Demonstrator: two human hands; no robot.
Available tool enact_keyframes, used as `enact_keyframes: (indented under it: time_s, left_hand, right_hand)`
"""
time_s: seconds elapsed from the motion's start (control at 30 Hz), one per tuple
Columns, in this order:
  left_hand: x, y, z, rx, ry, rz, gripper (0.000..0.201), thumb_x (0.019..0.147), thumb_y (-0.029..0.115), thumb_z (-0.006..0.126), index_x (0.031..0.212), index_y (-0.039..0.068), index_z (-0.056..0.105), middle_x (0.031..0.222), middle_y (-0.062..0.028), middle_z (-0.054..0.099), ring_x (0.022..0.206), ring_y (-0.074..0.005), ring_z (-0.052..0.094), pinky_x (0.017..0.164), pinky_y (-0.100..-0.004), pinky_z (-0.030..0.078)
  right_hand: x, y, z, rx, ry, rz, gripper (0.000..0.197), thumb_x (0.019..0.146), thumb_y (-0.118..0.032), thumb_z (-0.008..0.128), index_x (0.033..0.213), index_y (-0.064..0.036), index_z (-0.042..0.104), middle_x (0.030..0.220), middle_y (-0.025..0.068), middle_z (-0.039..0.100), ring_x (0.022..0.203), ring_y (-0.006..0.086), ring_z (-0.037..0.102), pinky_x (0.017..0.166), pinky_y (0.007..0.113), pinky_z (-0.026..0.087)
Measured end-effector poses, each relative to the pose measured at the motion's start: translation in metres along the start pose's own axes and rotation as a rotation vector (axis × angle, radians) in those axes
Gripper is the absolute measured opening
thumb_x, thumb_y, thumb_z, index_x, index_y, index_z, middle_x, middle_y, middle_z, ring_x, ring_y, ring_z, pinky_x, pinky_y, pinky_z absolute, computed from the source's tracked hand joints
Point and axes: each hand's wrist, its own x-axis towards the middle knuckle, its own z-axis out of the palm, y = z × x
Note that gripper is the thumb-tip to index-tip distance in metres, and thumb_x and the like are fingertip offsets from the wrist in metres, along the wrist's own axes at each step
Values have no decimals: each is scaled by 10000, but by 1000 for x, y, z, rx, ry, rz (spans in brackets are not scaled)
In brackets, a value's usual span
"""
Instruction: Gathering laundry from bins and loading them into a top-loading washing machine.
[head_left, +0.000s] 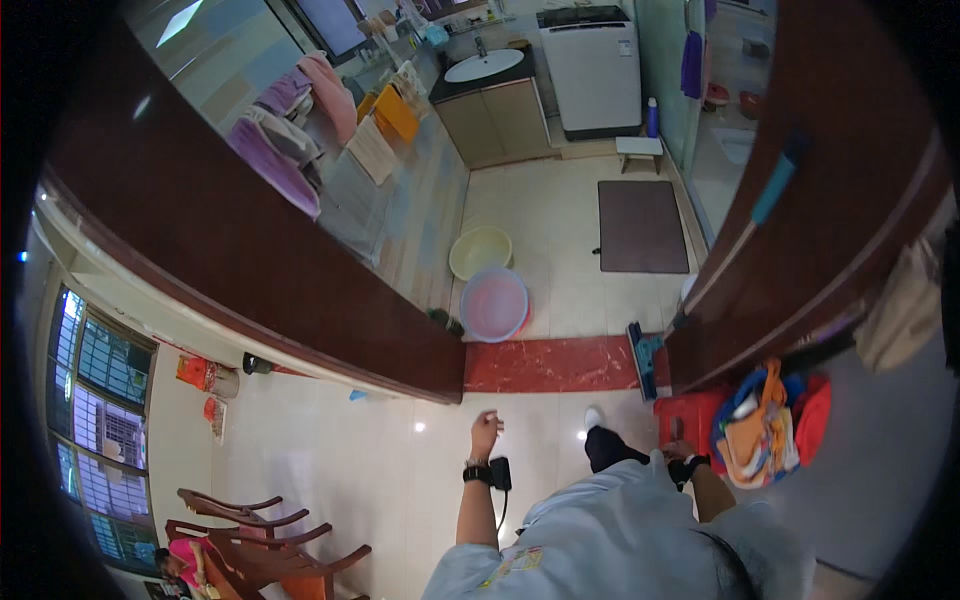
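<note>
My left hand [487,432] hangs over the pale tiled floor in front of the doorway, its fingers loosely bent and a little apart with nothing in them. A black strap with a small box on a cable sits on that wrist. At my right side, my right hand [681,451] is low beside a red plastic piece [688,415]; its fingers are too small and partly hidden to read. Just right of it is a heap of colourful clothes [762,432], orange, white, blue and red. A squeegee or mop with a blue head [643,362] leans on the right door frame.
A red marble threshold [560,366] crosses the doorway. Beyond it, a pink-and-blue basin [494,303] and a yellow basin [481,252] stand left, a dark mat [644,227] right. Farther back are a sink [484,66], washing machine [590,75] and low stool [639,150]. Wooden chairs [250,540] and a seated person are lower left.
</note>
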Motion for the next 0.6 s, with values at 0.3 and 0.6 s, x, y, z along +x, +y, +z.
enact_keyframes:
  time_s: [0.3,0.6]
  left_hand:
    - [-31,-86,-23,1192,-722,-376,259,735,308,536,800,85,652,873,-126,637,852,-273,607,736,-372,489]
    - [95,-24,-42,906,-521,-397,316,800,306,431,731,80,640,734,-139,623,682,-297,593,601,-400,466]
  right_hand:
    - [184,-22,-89,108,-360,-520,353,814,-366,509,895,-30,579,732,76,559,643,183,545,587,343,446]
    - [317,-209,-145,-1088,-119,-666,201,785,-138,541,974,-112,604,1071,42,588,918,229,578,701,328,479]
